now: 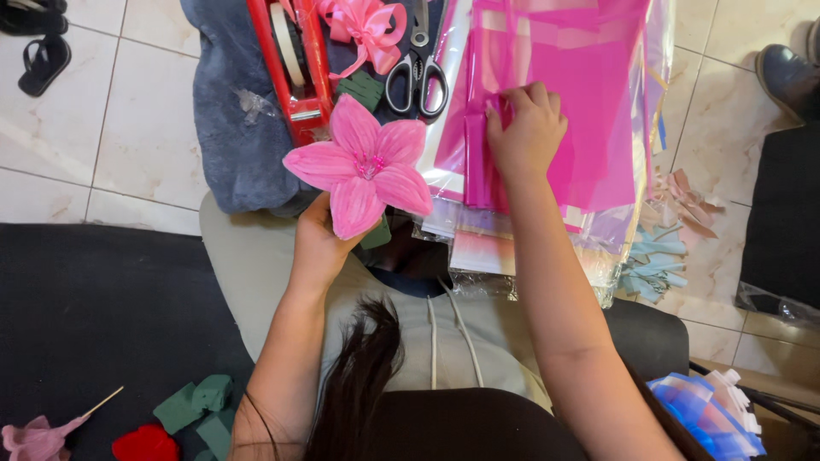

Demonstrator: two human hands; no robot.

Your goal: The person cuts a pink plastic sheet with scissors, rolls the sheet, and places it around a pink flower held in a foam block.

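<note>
Holding a pink paper flower [363, 164], right hand [523, 130] pinches pink cellophane [589, 111].

Matt paper flower [362, 165], glossy plastic sheets [589, 102], fuzzy cloth [231, 111].

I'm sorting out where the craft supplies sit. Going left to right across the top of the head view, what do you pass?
Black sandals → red tape dispenser → pink ribbon bow → black-handled scissors → pink cellophane sheets under the right hand → dark shoe.

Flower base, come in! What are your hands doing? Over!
Left hand holds pink paper flower. Right hand pinches pink cellophane sheets. Scissors beside the stack, nothing blocking.
</note>
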